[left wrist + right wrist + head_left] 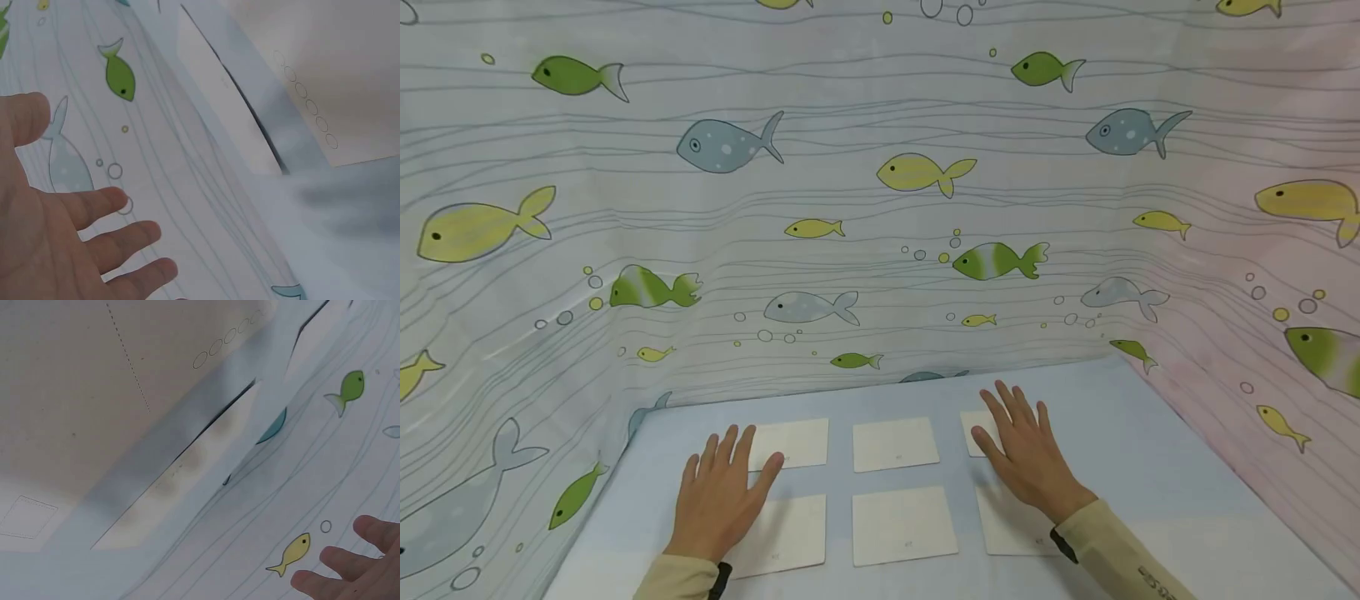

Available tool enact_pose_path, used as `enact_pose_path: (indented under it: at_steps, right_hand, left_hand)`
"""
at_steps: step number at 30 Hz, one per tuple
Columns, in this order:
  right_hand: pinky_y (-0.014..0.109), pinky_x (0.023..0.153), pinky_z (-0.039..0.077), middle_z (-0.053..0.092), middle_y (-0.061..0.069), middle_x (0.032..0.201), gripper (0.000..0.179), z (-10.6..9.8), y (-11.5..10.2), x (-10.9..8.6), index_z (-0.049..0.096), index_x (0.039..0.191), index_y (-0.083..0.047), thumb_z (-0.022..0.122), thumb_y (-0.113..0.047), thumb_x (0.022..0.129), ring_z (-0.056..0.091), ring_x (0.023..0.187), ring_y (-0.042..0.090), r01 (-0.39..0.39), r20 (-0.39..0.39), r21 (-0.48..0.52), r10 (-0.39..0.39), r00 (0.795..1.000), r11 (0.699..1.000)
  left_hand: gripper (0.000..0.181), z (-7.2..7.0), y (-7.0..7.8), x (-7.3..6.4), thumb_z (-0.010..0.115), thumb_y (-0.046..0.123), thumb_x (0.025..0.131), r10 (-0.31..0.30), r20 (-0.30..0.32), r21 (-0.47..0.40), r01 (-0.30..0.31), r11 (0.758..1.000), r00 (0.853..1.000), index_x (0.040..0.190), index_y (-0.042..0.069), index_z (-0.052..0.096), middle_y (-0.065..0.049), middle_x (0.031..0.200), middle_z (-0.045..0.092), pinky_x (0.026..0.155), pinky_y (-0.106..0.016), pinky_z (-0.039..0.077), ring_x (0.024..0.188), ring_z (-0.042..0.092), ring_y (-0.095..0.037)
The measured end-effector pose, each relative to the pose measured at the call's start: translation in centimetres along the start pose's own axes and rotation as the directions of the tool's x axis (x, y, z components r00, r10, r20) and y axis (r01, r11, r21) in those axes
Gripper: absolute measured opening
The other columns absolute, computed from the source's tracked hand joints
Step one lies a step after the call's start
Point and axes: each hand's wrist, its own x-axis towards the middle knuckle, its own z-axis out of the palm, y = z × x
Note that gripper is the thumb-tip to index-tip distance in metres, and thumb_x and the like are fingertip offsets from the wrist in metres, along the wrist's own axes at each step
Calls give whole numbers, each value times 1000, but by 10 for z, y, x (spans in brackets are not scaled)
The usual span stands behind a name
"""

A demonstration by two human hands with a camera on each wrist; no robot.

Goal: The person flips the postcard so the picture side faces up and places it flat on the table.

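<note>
My left hand (pixel 718 496) is spread flat over the left side of the pale blue table, palm down. It partly covers the upper left cream card (pixel 796 444) and the lower left card (pixel 793 533). On the other side, my right hand (pixel 1028 458) has its fingers spread above the upper right card (pixel 976 434) and the lower right card (pixel 1015 533). Neither hand holds anything. Between them lie an upper middle card (pixel 895 444) and a lower middle card (pixel 904 527). In the left wrist view, one card (pixel 337 75) bears a row of small printed circles.
A curtain (pixel 880 267) printed with fish and wavy lines encloses the table (pixel 1142 467) at the back and both sides. Its folds meet the table's far edge. Dark bands circle both wrists beside the beige sleeves (pixel 1123 554).
</note>
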Motion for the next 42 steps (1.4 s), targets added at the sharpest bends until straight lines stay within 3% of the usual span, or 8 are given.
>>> enact_pose_path:
  at_steps: [12,15,19,21,27,35,39,42]
  right_hand:
    - [69,114,8,24,19,164,68,6,-1,1,33,158,-8,46,-49,106,17,151,45,-1,6,6,1,1000,1000]
    - [70,113,9,24,19,164,68,7,-1,1,33,158,-7,46,-49,106,17,151,45,4,5,4,-4,1000,1000]
    - [71,113,10,24,19,164,67,9,0,1,34,158,-7,46,-49,106,16,151,45,5,7,8,-5,1000,1000]
    - [70,113,11,24,19,164,68,10,-1,2,33,158,-7,46,-49,106,16,151,45,5,10,13,-5,1000,1000]
    - [69,114,9,24,17,165,70,15,-6,3,32,159,-9,46,-51,105,15,151,44,-1,21,35,0,1000,999]
    - [66,116,9,25,14,165,72,21,-16,6,31,159,-11,48,-53,104,15,152,40,-9,37,113,5,999,994]
    - [65,116,9,26,14,165,73,24,-19,7,31,159,-11,49,-54,103,16,152,40,-7,48,147,0,999,989]
    - [65,117,9,27,14,164,74,26,-23,9,31,159,-11,50,-55,103,17,152,39,-1,60,175,-9,998,985]
  left_hand:
    - [78,-2,-12,-1,46,59,102,32,-21,-2,-32,999,999,149,-4,42,-32,149,42,109,-66,26,139,33,-54]
    - [74,0,-15,1,54,53,101,89,-68,-11,-90,996,994,147,-4,45,-29,146,46,108,-65,29,137,37,-51]
    - [67,3,-21,7,68,43,97,204,-139,2,-206,979,969,144,-2,50,-22,140,54,103,-62,38,132,47,-44]
    - [67,3,-25,12,73,40,94,227,-147,-6,-230,973,963,143,0,52,-20,139,56,101,-62,40,129,50,-42]
    - [68,1,-38,24,78,38,90,208,-76,-91,-214,972,975,143,2,54,-21,136,59,99,-63,41,126,53,-44]
    - [67,7,-63,45,83,34,85,247,15,-106,-244,964,969,139,2,59,-21,131,62,94,-65,43,119,57,-45]
    - [68,11,-77,61,84,32,83,213,85,-185,-195,963,973,140,3,58,-21,135,60,98,-63,42,123,55,-45]
    - [72,14,-85,71,85,33,82,163,161,-277,-114,954,973,142,4,57,-19,136,60,100,-60,42,124,54,-44]
